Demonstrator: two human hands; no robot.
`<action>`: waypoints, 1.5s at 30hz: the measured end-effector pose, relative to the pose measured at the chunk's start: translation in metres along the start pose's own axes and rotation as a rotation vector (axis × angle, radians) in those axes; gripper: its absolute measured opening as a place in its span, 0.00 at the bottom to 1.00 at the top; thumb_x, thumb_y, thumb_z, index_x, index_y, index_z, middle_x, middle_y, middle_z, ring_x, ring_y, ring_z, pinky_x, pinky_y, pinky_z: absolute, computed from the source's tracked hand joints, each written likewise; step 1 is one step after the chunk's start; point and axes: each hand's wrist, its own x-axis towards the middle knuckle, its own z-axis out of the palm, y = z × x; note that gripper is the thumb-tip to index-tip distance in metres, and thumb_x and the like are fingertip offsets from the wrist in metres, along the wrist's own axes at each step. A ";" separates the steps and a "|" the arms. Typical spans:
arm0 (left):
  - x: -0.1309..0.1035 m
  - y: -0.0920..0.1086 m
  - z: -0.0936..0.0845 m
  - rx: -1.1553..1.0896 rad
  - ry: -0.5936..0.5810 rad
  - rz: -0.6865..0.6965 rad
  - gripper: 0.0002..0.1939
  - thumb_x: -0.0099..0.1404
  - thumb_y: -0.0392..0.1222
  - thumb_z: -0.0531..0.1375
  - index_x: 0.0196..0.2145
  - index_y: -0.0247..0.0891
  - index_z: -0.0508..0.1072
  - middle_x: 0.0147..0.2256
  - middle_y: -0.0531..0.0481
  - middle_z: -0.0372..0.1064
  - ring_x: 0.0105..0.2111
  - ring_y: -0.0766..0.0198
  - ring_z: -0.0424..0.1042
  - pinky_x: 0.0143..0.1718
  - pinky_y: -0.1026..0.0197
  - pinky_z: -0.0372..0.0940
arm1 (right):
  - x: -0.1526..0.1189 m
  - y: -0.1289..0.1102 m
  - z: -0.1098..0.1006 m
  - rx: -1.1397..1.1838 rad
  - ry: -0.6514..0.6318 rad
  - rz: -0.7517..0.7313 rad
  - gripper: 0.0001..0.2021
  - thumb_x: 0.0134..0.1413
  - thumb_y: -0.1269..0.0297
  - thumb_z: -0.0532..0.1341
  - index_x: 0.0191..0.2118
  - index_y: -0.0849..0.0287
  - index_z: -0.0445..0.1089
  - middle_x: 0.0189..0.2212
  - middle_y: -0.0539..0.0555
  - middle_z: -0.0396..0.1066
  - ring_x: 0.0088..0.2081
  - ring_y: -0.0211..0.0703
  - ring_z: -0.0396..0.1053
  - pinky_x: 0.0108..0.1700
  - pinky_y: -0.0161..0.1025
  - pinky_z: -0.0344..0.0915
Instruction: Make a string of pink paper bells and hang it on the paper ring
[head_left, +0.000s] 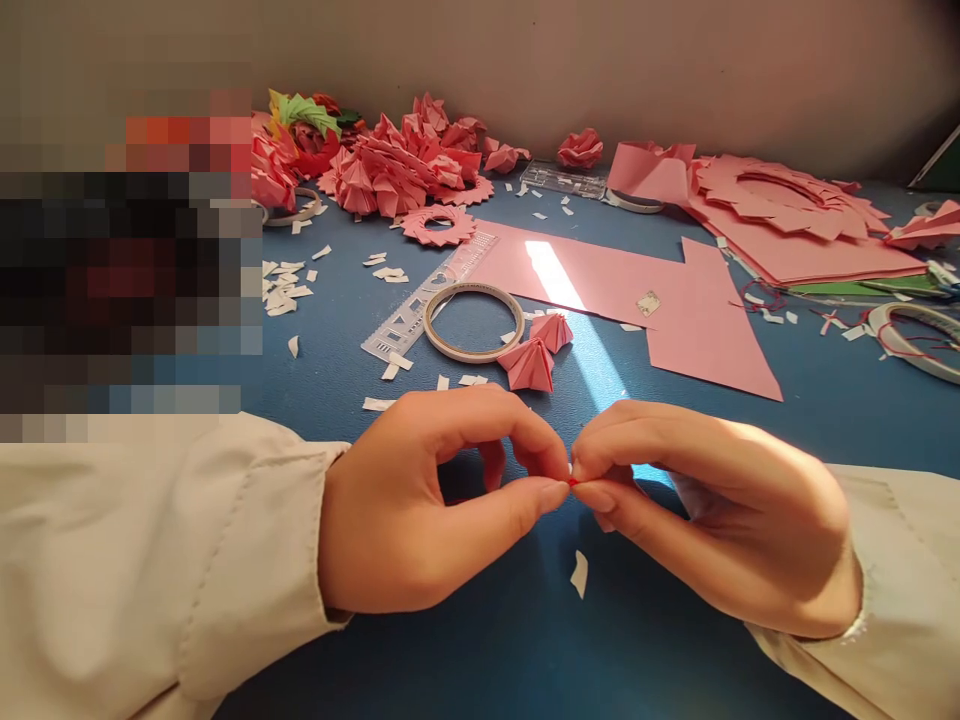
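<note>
A red bit (573, 482) is pinched and apparently worked by closed fingertips of left hand (405, 520) and right hand (765, 510), steadiness being needed next.

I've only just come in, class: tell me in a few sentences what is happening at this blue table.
A person's left hand and right hand meet fingertip to fingertip, pinching something small and red between them. Just beyond lie two small folded pink pieces, a roll of tape and a clear ruler. Farther back are a heap of folded pink paper and a cut pink sheet, with white paper scraps scattered about.
</note>
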 end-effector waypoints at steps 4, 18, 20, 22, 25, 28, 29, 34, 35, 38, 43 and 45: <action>0.001 0.000 0.000 -0.002 0.001 -0.007 0.04 0.58 0.31 0.57 0.27 0.35 0.72 0.28 0.52 0.70 0.27 0.69 0.67 0.29 0.67 0.62 | -0.002 0.001 0.001 0.036 0.008 0.045 0.05 0.55 0.75 0.57 0.34 0.58 0.65 0.25 0.48 0.66 0.24 0.31 0.62 0.24 0.31 0.62; 0.003 0.001 -0.003 -0.021 -0.055 -0.083 0.04 0.57 0.32 0.58 0.27 0.36 0.73 0.25 0.54 0.68 0.25 0.69 0.64 0.27 0.66 0.62 | -0.003 0.000 0.001 0.061 0.028 0.028 0.05 0.54 0.75 0.57 0.34 0.58 0.65 0.24 0.49 0.67 0.23 0.33 0.63 0.23 0.32 0.63; 0.004 0.001 -0.003 -0.032 -0.059 -0.085 0.04 0.57 0.32 0.59 0.27 0.36 0.73 0.24 0.55 0.68 0.24 0.70 0.64 0.26 0.67 0.62 | -0.003 0.000 0.001 0.047 0.023 0.020 0.05 0.54 0.75 0.57 0.35 0.57 0.65 0.24 0.49 0.67 0.23 0.33 0.63 0.23 0.32 0.63; 0.003 0.000 -0.003 -0.035 -0.055 -0.079 0.04 0.57 0.31 0.59 0.27 0.35 0.73 0.24 0.55 0.68 0.25 0.70 0.64 0.26 0.67 0.62 | -0.002 0.000 0.001 0.036 0.012 0.011 0.06 0.54 0.76 0.57 0.35 0.57 0.65 0.25 0.50 0.67 0.24 0.33 0.63 0.23 0.32 0.63; 0.002 -0.001 -0.002 -0.026 -0.029 -0.047 0.04 0.57 0.31 0.58 0.27 0.35 0.72 0.25 0.55 0.68 0.26 0.70 0.64 0.27 0.67 0.61 | -0.002 0.000 0.001 0.024 0.007 -0.001 0.06 0.54 0.76 0.57 0.35 0.58 0.64 0.25 0.49 0.67 0.24 0.33 0.64 0.24 0.32 0.64; 0.001 -0.002 0.000 -0.001 -0.001 -0.009 0.05 0.57 0.30 0.58 0.27 0.35 0.72 0.26 0.54 0.68 0.27 0.70 0.64 0.28 0.66 0.60 | -0.002 -0.002 0.002 -0.001 0.017 -0.009 0.07 0.53 0.77 0.57 0.35 0.58 0.64 0.25 0.49 0.67 0.24 0.32 0.64 0.24 0.30 0.63; 0.000 -0.002 0.000 0.007 0.007 0.004 0.05 0.57 0.30 0.57 0.27 0.35 0.71 0.27 0.54 0.68 0.27 0.70 0.64 0.29 0.66 0.60 | -0.003 -0.002 0.002 -0.014 0.024 -0.016 0.07 0.53 0.77 0.57 0.35 0.58 0.64 0.25 0.49 0.67 0.24 0.31 0.63 0.24 0.30 0.63; -0.002 -0.002 0.000 0.106 -0.001 0.092 0.05 0.58 0.28 0.57 0.29 0.34 0.70 0.27 0.54 0.67 0.27 0.71 0.63 0.32 0.67 0.61 | -0.004 -0.003 0.002 -0.068 0.050 -0.024 0.08 0.52 0.78 0.58 0.35 0.58 0.64 0.25 0.48 0.66 0.23 0.30 0.62 0.23 0.29 0.62; -0.003 -0.002 0.000 0.133 -0.004 0.101 0.05 0.58 0.28 0.57 0.29 0.34 0.70 0.28 0.54 0.67 0.27 0.71 0.63 0.33 0.67 0.62 | -0.004 -0.003 0.002 -0.071 0.050 -0.020 0.08 0.52 0.78 0.58 0.34 0.58 0.64 0.24 0.48 0.66 0.23 0.31 0.62 0.23 0.29 0.62; -0.004 -0.001 -0.001 0.170 0.005 0.089 0.04 0.58 0.28 0.58 0.30 0.33 0.71 0.28 0.54 0.67 0.28 0.71 0.64 0.33 0.68 0.62 | -0.005 -0.003 0.002 -0.075 0.057 -0.009 0.08 0.52 0.78 0.58 0.34 0.58 0.64 0.24 0.48 0.67 0.23 0.31 0.63 0.23 0.30 0.62; -0.004 0.000 0.001 0.101 0.038 0.003 0.04 0.58 0.29 0.58 0.28 0.35 0.71 0.27 0.56 0.67 0.26 0.73 0.64 0.29 0.70 0.61 | -0.006 -0.003 0.004 -0.059 0.086 -0.007 0.08 0.52 0.78 0.58 0.36 0.58 0.65 0.26 0.50 0.67 0.25 0.33 0.63 0.24 0.32 0.63; -0.003 -0.001 0.003 0.073 0.051 -0.015 0.04 0.57 0.29 0.58 0.28 0.35 0.71 0.27 0.57 0.68 0.26 0.73 0.64 0.29 0.70 0.61 | -0.005 -0.003 0.004 -0.055 0.092 -0.014 0.09 0.51 0.79 0.57 0.36 0.58 0.64 0.25 0.49 0.67 0.25 0.32 0.63 0.24 0.31 0.63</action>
